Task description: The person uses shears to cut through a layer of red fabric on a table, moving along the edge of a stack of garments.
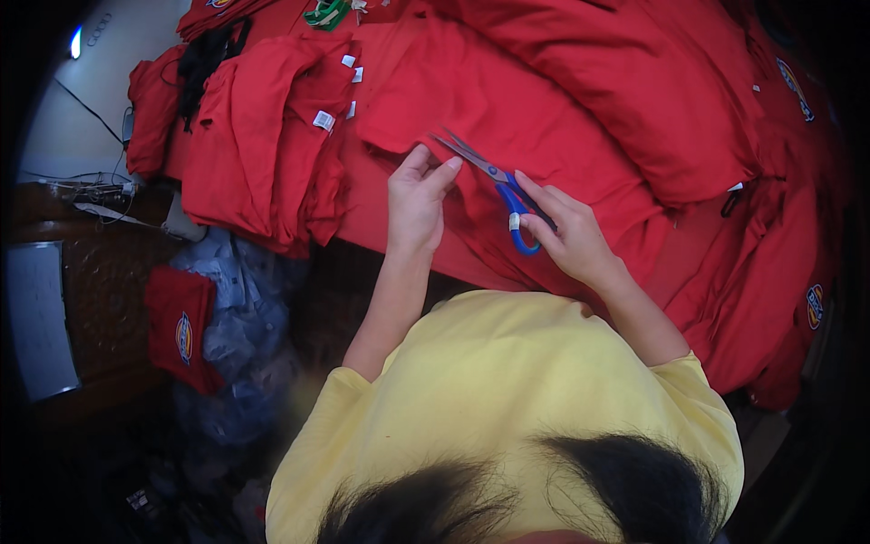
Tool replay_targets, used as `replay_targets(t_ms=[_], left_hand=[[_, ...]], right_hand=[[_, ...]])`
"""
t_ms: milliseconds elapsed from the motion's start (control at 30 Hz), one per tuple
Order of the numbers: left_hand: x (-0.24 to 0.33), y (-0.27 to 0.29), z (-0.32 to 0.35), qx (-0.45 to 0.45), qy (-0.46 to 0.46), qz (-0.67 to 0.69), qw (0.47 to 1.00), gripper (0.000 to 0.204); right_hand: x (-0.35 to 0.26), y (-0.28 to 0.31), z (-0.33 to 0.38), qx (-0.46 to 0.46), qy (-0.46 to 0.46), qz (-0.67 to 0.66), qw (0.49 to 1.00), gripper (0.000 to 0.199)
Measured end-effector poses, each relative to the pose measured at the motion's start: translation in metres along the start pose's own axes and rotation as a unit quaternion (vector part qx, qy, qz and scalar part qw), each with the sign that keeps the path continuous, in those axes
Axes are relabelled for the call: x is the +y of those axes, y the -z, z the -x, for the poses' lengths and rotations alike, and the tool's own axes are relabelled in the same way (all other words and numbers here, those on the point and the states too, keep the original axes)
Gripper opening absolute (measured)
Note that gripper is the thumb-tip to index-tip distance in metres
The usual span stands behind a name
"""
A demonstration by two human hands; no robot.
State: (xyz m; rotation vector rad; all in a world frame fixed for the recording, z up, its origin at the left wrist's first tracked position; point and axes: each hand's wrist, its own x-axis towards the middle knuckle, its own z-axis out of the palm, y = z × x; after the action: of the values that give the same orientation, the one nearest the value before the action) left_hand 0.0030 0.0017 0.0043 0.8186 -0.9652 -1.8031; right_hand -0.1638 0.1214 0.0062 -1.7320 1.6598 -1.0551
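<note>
My right hand (573, 238) grips a pair of scissors (494, 170) with blue handles, thumb and fingers at the loops. The blades point up and left and are slightly apart. Their tips lie beside the fingertips of my left hand (419, 204), which is closed in a pinch at the edge of a red garment (517, 118). Whether a thread is also between those fingers is too small to tell. This garment lies spread on the red-covered table in front of me.
Folded red garments (263, 136) with white tags are stacked to the left, a black cloth (204, 68) beside them. More red garments (598, 82) are heaped behind and to the right. Clear plastic bags (240, 335) and a folded red garment (186, 317) sit below the table's left end.
</note>
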Motion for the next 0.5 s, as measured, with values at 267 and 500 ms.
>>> replay_targets(t_ms=[267,500], left_hand=[[0.0012,-0.0022,0.0017,-0.003,-0.002,0.011,1.000,0.028],[0.0023,-0.0026,0.0024,-0.008,-0.001,0.013,1.000,0.029]], right_hand=[[-0.0005,0.0014,-0.0013,-0.027,-0.044,-0.066,0.996,0.047],[0.0004,0.0023,-0.0006,-0.030,-0.082,-0.108,0.990,0.041]])
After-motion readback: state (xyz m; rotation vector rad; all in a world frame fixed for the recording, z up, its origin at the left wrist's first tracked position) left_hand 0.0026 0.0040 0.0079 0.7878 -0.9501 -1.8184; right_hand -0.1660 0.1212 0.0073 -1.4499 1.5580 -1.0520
